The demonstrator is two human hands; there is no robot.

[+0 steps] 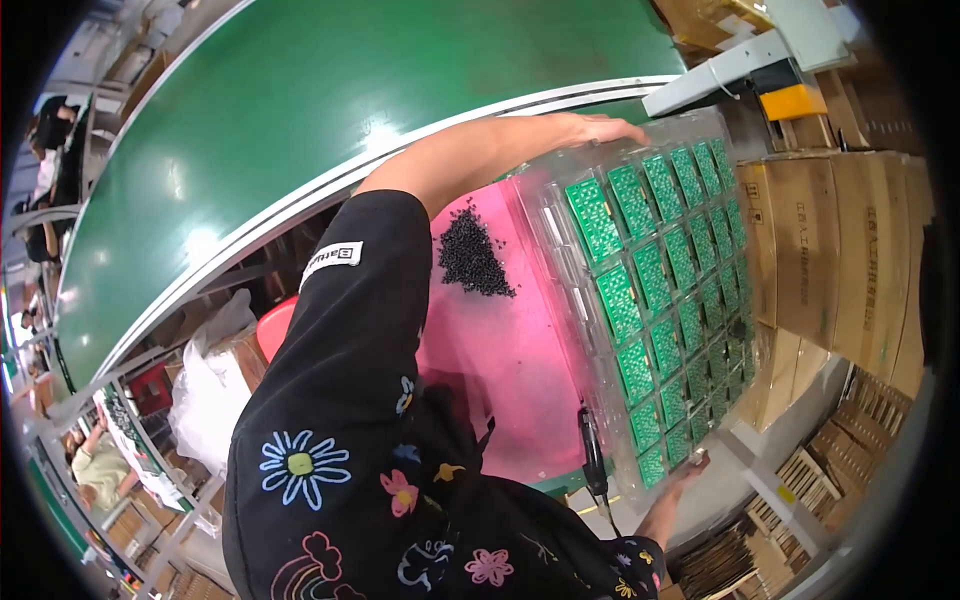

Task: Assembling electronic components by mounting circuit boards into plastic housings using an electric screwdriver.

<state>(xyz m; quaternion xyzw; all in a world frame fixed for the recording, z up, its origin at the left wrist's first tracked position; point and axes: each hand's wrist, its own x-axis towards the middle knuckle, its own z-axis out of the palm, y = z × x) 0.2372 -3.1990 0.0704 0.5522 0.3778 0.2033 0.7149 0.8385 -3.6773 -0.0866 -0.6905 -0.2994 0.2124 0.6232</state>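
Observation:
A clear plastic tray point(570, 300) bears rows of green circuit boards point(620, 302); its layered edge looks like several trays stacked together. My left hand point(608, 130) grips its far edge, the fingers partly hidden behind the plastic. At the near edge, my right hand point(686, 474) holds the tray too, with its fingertips bent against the rim. Left of the tray, a pile of small black parts point(470, 254) lies on a pink mat point(500, 350). A black, pen-shaped tool with a cord point(593, 450) rests beside the tray's lower left side.
A long green work surface point(300, 110) with a pale metal rim curves behind my left arm. Cardboard boxes point(810, 250) stand right of the tray. A white metal arm point(715, 75) juts in at the upper right. Other people point(100, 465) are far left.

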